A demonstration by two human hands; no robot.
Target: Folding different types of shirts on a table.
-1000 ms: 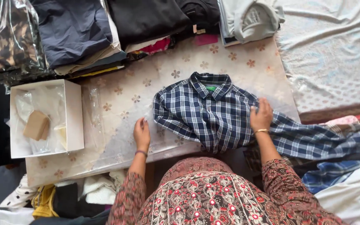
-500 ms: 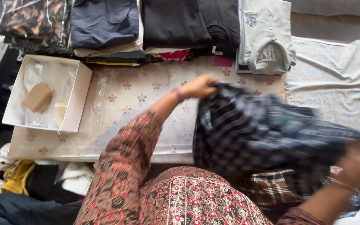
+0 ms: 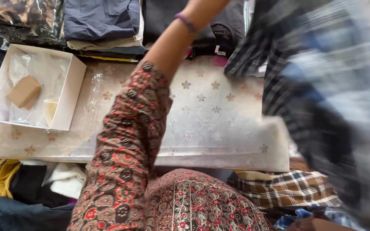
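- Plaid shirt (image 3: 322,107), dark blue and white check, is up in the air over the right end of the bench (image 3: 219,128); heavily blurred, so I cannot tell how it is folded or hanging.
- Left arm (image 3: 142,128) in a patterned red-brown sleeve reaches up across the bench; the left hand is cut off by the top edge of the view. It seems raised to lift the shirt by its upper part, but I cannot tell its grip.
- Right hand: not in sight; likely behind the blurred cloth at the right edge.
- Bench surface, with its pale flower-print cover, is bare in the middle.
- White open box (image 3: 31,85) sits at the bench's left end, with a tan block and clear wrapping inside.
- Folded garments (image 3: 101,21) are stacked along the far edge.
- Brown plaid cloth (image 3: 287,188) lies below the near right corner, by my lap.
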